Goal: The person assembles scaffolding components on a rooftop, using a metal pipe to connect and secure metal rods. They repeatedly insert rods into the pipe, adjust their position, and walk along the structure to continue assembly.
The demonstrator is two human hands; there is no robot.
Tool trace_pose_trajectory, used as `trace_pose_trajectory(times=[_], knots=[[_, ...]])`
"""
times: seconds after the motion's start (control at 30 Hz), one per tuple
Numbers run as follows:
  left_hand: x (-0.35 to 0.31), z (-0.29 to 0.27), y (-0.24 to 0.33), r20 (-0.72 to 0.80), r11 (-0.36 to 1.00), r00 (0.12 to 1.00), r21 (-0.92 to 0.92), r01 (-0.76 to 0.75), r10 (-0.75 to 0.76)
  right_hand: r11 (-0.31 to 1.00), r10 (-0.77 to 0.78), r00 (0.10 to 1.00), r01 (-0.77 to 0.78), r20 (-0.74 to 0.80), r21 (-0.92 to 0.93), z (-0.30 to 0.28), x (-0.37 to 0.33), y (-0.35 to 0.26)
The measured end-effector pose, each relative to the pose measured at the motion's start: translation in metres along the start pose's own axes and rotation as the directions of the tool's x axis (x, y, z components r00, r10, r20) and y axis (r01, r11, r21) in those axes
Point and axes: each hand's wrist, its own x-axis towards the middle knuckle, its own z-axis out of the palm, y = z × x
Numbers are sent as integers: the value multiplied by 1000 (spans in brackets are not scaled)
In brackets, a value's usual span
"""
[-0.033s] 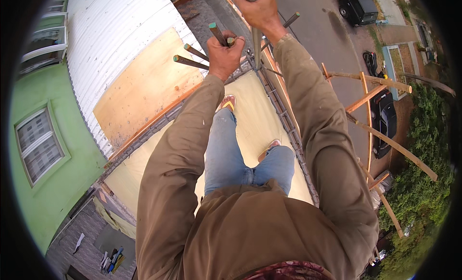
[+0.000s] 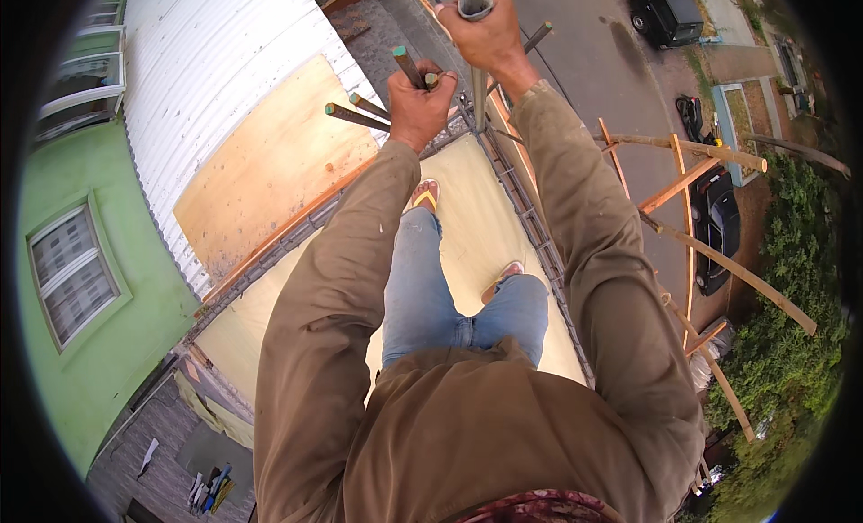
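Observation:
My left hand (image 2: 419,105) is closed round upright rebar (image 2: 407,66) with green-painted ends, at the far middle. Two more green-tipped bars (image 2: 358,116) stick out to its left. At its right and a little farther off, my right hand (image 2: 488,39) is wrapped round a grey metal pipe (image 2: 475,5), its hollow upper end facing me. The pipe runs down beside the corner of the reinforcement cage; its lower end is hard to make out. Another green-tipped bar (image 2: 539,37) leans out just right of my right hand.
I stand in flip-flops on pale boards (image 2: 467,217), edged by a rebar cage (image 2: 530,226). Wooden poles (image 2: 737,271) jut out at the right, above a road (image 2: 593,55) with parked vehicles. At left are a white corrugated roof (image 2: 207,37), a plywood sheet (image 2: 279,172) and a green wall (image 2: 144,253).
My right hand and the pipe have shifted slightly toward me and to the right, so more of the pipe's open end shows. My left hand has stayed in place.

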Motion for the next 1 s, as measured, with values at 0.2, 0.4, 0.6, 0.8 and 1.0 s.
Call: trace_pose_trajectory(times=[0.2,0.4,0.6,0.8,1.0], knots=[[-1,-5,7,26,996,999,85,31,-33,998,-15,998,11,61,68,-57,-143,-29],[21,8,-7,64,994,998,106,-35,28,992,-113,975,120,193,-26,-60,-216,-53],[15,12,-6,141,995,985,43,91,-96,991,26,999,-20,40,-135,-51,-254,-74],[-21,25,26,97,948,980,287,141,-175,886,427,821,-464,-379,-6,-55,-288,-93],[-110,-24,-61,316,393,305,267,880,-898,870,452,872,-477,-188,-121,-10,-330,-111]])
